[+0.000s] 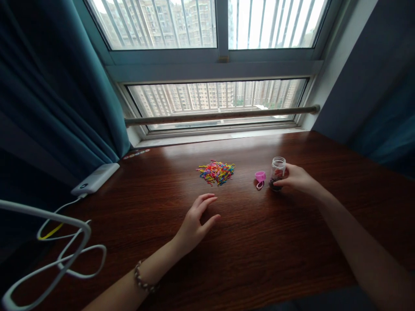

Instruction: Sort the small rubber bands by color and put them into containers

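Observation:
My right hand (296, 179) is wrapped round a small clear jar (278, 166), which stands upright without a lid. Dark bits lie in the bottom of the jar; I cannot make out what they are. Just left of it sits a pink cap (260, 176) with a loop on it. Further left is a loose heap of small multicoloured rubber bands or strips (216, 172), too small to name surely. Near the heap's front side my left hand (197, 220) hovers over or rests on the table, fingers apart, with nothing in it. A beaded bracelet circles the left wrist.
The brown wooden table (253, 255) reaches back to a barred window (214, 99). A white power bank or box (95, 178) lies at the left, with a white cable (81, 248) looping toward me. A blue curtain (65, 86) hangs at the left edge.

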The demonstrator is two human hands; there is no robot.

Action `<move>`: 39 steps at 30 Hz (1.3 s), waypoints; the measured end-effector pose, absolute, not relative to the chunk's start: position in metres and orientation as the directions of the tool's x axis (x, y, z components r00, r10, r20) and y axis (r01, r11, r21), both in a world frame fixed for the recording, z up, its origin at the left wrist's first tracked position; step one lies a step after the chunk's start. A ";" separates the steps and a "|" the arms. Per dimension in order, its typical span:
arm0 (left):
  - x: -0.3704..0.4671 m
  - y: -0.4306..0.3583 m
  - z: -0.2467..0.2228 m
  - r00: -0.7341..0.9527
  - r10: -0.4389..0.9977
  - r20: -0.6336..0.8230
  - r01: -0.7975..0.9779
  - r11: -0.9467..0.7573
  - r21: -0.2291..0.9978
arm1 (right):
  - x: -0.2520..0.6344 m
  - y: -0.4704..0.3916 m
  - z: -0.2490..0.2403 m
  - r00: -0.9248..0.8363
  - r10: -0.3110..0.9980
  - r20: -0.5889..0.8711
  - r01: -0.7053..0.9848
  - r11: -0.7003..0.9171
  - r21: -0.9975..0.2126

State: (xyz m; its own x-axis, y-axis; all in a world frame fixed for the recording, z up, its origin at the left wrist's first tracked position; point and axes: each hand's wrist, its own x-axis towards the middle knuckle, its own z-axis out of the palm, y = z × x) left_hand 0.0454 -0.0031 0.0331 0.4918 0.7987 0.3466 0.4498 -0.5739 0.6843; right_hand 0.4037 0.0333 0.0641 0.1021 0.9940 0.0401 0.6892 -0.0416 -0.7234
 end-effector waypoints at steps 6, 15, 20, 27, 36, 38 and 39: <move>0.044 0.000 0.031 0.484 0.800 0.354 0.490 -0.583 0.648 | 0.406 0.037 0.064 0.098 0.995 0.015 0.667 -0.054 -0.743; 0.041 0.003 0.028 0.484 0.798 0.358 0.504 -0.589 0.632 | 0.407 0.039 0.066 -0.019 0.996 -0.088 0.404 -0.073 -0.912; 0.042 0.004 0.029 0.470 0.801 0.370 0.510 -0.589 0.627 | 0.428 0.035 0.072 -0.043 0.998 -0.044 0.517 -0.016 -0.856; 0.036 0.012 0.033 0.464 0.790 0.400 0.505 -0.608 0.613 | 0.393 -0.021 0.079 -0.029 0.980 -0.197 0.930 -0.046 -0.366; 0.025 0.067 0.026 0.420 0.780 0.464 0.614 -0.621 0.487 | 0.268 0.019 0.039 -0.425 0.840 0.337 0.716 0.540 -0.443; 0.026 0.088 0.022 0.415 0.768 0.488 0.638 -0.628 0.446 | 0.265 0.050 0.026 -0.365 0.823 0.435 0.705 0.550 -0.448; 0.027 0.097 0.020 0.404 0.763 0.505 0.650 -0.627 0.429 | 0.264 0.064 0.020 -0.315 0.822 0.475 0.705 0.537 -0.463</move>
State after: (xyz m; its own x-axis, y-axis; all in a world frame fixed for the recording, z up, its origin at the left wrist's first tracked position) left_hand 0.0269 0.0973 0.0203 0.4035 0.7631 0.5048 0.6498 -0.6274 0.4291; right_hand 0.2637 0.0637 0.0205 -0.3145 0.8220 0.4748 0.7050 0.5372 -0.4630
